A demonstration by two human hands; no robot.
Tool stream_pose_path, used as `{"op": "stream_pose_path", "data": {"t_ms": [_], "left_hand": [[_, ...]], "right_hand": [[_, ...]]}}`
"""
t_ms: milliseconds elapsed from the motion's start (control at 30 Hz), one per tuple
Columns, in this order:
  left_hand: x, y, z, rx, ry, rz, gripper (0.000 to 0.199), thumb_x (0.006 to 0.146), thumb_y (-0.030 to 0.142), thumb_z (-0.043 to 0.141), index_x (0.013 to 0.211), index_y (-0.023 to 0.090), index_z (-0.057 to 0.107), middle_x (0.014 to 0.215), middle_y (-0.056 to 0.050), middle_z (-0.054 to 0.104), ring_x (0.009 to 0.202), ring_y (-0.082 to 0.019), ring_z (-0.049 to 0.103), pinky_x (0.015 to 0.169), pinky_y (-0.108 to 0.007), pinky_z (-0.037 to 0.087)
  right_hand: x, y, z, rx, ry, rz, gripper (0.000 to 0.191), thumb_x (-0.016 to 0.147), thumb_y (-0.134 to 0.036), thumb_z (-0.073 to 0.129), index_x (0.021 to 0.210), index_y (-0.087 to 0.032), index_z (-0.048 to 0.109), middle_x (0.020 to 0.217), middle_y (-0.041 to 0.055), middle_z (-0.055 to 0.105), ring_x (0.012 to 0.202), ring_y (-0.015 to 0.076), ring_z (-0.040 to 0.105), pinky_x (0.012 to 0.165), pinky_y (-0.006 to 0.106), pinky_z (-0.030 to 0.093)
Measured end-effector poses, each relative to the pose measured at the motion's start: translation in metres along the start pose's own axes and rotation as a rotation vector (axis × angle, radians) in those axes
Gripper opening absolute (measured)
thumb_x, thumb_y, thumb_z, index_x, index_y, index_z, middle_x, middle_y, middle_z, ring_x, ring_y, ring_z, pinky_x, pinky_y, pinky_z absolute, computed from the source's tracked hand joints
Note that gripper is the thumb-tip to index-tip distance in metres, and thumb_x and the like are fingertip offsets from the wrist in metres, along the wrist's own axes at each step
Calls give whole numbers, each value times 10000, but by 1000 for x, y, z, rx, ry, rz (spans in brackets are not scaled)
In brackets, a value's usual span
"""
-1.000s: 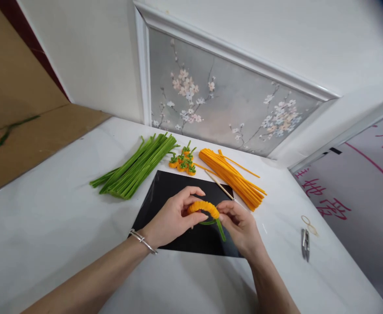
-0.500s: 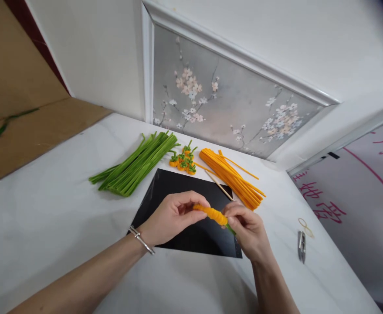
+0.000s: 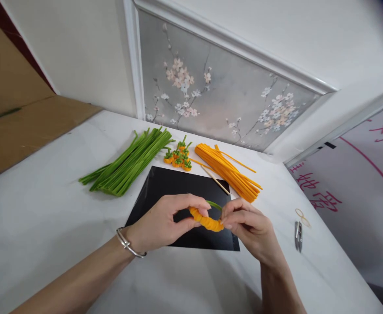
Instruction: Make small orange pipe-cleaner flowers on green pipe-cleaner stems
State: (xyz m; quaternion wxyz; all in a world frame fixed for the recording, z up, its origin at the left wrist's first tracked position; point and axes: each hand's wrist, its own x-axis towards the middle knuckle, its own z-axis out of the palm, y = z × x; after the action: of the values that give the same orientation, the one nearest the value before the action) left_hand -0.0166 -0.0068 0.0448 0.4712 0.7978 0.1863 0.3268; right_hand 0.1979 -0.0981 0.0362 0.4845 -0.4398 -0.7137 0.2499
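Between my two hands is a coiled orange pipe cleaner (image 3: 209, 223), curved like a shallow arc above the black mat (image 3: 191, 240). My left hand (image 3: 170, 218), with a silver bracelet at the wrist, pinches its left end. My right hand (image 3: 248, 222) grips the right end with thumb and fingertips. A green pipe cleaner (image 3: 215, 205) arches behind the orange coil from one hand to the other. Where its ends sit is hidden by my fingers.
Beyond the mat lie a bundle of green pipe cleaners (image 3: 130, 163), small orange-and-green pieces (image 3: 178, 157), an orange bundle (image 3: 228, 172) and a thin wooden stick (image 3: 215, 179). Small snips (image 3: 298, 237) and pale rings (image 3: 302, 217) lie right. A framed blossom panel (image 3: 211, 83) stands behind.
The orange coil has gone from nearly straight to curved. Its green pipe cleaner, earlier sticking out under my right hand, now arches behind the coil. The view has shifted slightly.
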Motion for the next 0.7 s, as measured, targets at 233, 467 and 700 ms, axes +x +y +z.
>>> {"op": "stream_pose_path", "data": {"t_ms": [233,467,700], "left_hand": [[0,-6,0,107,19,189,280,808,56,541,981,214,694,1078,-78,673,970,-190,643,865,-308,528],[1,-17,2,218,133,195,281,802,35,537,941,225,690,1102,-76,564,921,-170,593,816,-313,529],[-2,-13,7,-238,23,-36,480,793,-14,490,1186,260,510,1042,-44,592,949,-151,611,851,-286,519]], "right_hand": [[-4,-8,0,-176,-2,-91,290,856,-26,548,961,-254,693,927,45,596,827,159,630,696,283,550],[-6,-19,8,-381,-12,-242,361,875,5,445,1024,-237,668,951,79,596,869,181,614,707,304,549],[-4,-22,14,-457,14,-312,293,871,4,484,1012,-206,631,914,80,591,866,192,579,696,318,540]]}}
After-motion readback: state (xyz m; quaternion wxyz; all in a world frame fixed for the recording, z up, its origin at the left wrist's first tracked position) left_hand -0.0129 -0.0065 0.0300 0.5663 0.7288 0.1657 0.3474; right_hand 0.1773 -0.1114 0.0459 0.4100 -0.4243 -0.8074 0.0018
